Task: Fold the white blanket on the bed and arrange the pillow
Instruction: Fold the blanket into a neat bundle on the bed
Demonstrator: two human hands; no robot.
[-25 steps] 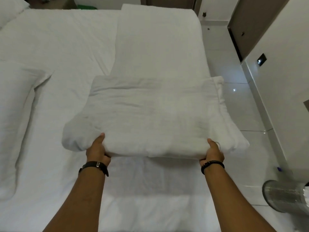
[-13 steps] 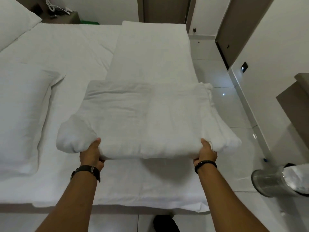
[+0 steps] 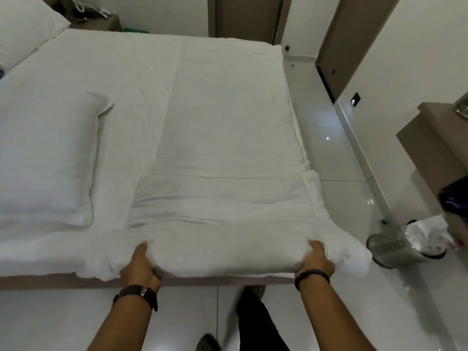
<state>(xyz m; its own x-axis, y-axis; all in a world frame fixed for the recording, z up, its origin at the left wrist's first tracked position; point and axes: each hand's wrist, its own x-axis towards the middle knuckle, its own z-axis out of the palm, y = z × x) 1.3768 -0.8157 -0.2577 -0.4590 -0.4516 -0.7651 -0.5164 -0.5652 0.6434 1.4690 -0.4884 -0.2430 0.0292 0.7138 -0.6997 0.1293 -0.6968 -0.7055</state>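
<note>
blanket point(image 3: 228, 153), white and folded into a long strip, is lying along the right side of the bed point(image 3: 121, 79), running from the far end toward us, with its near end doubled over into a thick roll at the bed's near edge. we are holding that roll with both hands. our left hand point(image 3: 139, 264) is gripping the left part of the roll, thumb pressing on top and fingers tucked underneath out of sight; a dark watch point(image 3: 138, 295) is sitting on that wrist. our right hand point(image 3: 315, 260) is clamping the right part the same way, thumb up on the fabric, a dark bracelet point(image 3: 312, 276) circling the wrist. both ends of the roll are bulging out past our hands, and the right end is sticking out beyond the mattress edge over the floor point(image 3: 336, 173).

a white pillow point(image 3: 43, 158) is lying flat on the left of the bed, just beside the blanket strip. a second pillow point(image 3: 22, 29) is showing at the far left corner. a shiny metal bin point(image 3: 402, 245) with a white liner is standing on the floor to the right, well apart from the bed. below our arms, a dark trouser leg point(image 3: 258, 323) is showing.
</note>
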